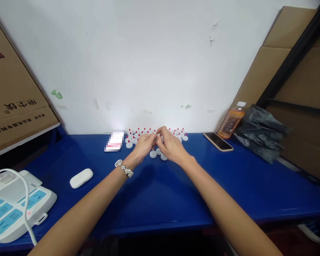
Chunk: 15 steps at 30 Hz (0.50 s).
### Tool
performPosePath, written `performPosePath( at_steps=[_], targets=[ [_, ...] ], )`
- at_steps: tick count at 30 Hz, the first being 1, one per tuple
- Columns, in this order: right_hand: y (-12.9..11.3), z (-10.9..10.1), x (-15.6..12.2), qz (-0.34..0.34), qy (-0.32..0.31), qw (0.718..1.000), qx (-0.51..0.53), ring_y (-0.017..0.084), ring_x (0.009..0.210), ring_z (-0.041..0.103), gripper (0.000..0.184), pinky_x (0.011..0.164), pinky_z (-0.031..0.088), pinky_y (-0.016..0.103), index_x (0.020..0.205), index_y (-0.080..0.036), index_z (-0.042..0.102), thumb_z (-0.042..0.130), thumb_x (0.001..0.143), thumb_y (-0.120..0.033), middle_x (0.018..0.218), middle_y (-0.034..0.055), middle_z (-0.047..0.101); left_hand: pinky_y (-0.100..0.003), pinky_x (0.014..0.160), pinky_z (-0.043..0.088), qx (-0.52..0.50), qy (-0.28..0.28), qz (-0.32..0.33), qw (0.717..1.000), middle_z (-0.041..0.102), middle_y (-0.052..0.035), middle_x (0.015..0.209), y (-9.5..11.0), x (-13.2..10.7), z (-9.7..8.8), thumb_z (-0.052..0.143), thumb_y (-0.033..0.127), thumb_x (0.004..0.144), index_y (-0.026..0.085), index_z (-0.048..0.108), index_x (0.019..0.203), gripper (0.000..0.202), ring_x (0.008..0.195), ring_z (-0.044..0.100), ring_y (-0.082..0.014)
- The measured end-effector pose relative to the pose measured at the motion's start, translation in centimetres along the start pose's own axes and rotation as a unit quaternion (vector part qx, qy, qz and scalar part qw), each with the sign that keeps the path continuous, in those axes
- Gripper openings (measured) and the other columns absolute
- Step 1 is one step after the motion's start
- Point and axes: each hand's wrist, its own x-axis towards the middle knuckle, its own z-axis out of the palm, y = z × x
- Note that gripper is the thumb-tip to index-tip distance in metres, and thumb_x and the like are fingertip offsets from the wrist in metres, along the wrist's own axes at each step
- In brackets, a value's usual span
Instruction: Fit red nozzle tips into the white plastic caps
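My left hand (144, 145) and my right hand (169, 144) meet over the middle of the table, fingertips together. Both are closed in a pinch; whatever lies between the fingers is too small and covered to make out. Behind them, several white round caps with red tips (129, 144) stand in a group along the wall, partly hidden by my hands. Just below my fingers lie a few plain white caps (153, 154) with no red tip showing. A bracelet watch (126, 170) is on my left wrist.
On the blue table (154, 202) a lit phone (114, 141) lies left of the caps. Further left are a white oval case (81, 178) and a power strip (18, 206) with a cable. At right are a dark phone (218, 141), an orange drink bottle (232, 121) and a black plastic bag (264, 131).
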Motion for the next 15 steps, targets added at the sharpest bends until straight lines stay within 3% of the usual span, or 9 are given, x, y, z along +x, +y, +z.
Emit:
performPosePath(
  at_steps=[4, 7, 9, 11, 15],
  targets=[
    [0.3, 0.3, 0.0, 0.018, 0.003, 0.998, 0.061, 0.018, 0.066, 0.051, 0.015, 0.06, 0.031, 0.028, 0.106, -0.023, 0.042, 0.034, 0.096, -0.031, 0.078, 0.0014, 0.056, -0.023, 0.047, 0.026, -0.025, -0.004, -0.005, 1.0, 0.028, 0.0073, 0.05, -0.3, -0.1, 0.4, 0.051, 0.035, 0.078, 0.019, 0.037, 0.055, 0.031, 0.046, 0.027, -0.0063],
    [0.6, 0.8, 0.2, 0.079, -0.008, 0.978, 0.192, 0.015, 0.056, 0.043, 0.008, 0.055, 0.03, 0.024, 0.097, -0.025, 0.041, 0.037, 0.092, -0.03, 0.061, -0.0052, 0.043, -0.023, 0.048, 0.026, -0.009, -0.009, 0.02, 1.0, 0.029, 0.0066, 0.05, -0.9, -0.1, 0.6, 0.051, 0.038, 0.081, 0.02, 0.034, 0.055, 0.036, 0.047, 0.028, -0.0066],
    [0.5, 0.9, 0.4, 0.151, -0.039, 0.935, 0.318, 0.012, 0.048, 0.035, 0.01, 0.048, 0.026, 0.021, 0.089, -0.025, 0.039, 0.037, 0.092, -0.035, 0.057, -0.0075, 0.036, -0.023, 0.047, 0.024, 0.015, -0.012, 0.04, 0.999, 0.029, 0.0063, 0.051, -1.2, -0.1, 0.6, 0.05, 0.042, 0.084, 0.02, 0.034, 0.056, 0.039, 0.047, 0.027, -0.0066],
    [0.2, 0.8, 0.6, 0.213, -0.086, 0.871, 0.434, 0.009, 0.042, 0.023, 0.017, 0.042, 0.019, 0.019, 0.084, -0.025, 0.036, 0.037, 0.091, -0.04, 0.053, -0.0094, 0.031, -0.023, 0.046, 0.021, 0.039, -0.01, 0.058, 0.998, 0.028, 0.0066, 0.051, -1.1, -0.2, 0.6, 0.049, 0.046, 0.087, 0.02, 0.035, 0.058, 0.041, 0.047, 0.024, -0.0066],
    [-0.3, -0.1, 0.9, 0.284, -0.183, 0.769, 0.543, 0.007, 0.041, 0.009, 0.021, 0.037, 0.009, 0.019, 0.071, -0.024, 0.031, 0.038, 0.086, -0.037, 0.045, -0.0107, 0.022, -0.023, 0.047, 0.02, 0.09, 0.008, 0.108, 0.99, 0.029, 0.0061, 0.053, -0.8, -0.6, 0.6, 0.049, 0.05, 0.089, 0.019, 0.039, 0.06, 0.044, 0.048, 0.025, -0.007]
  ],
)
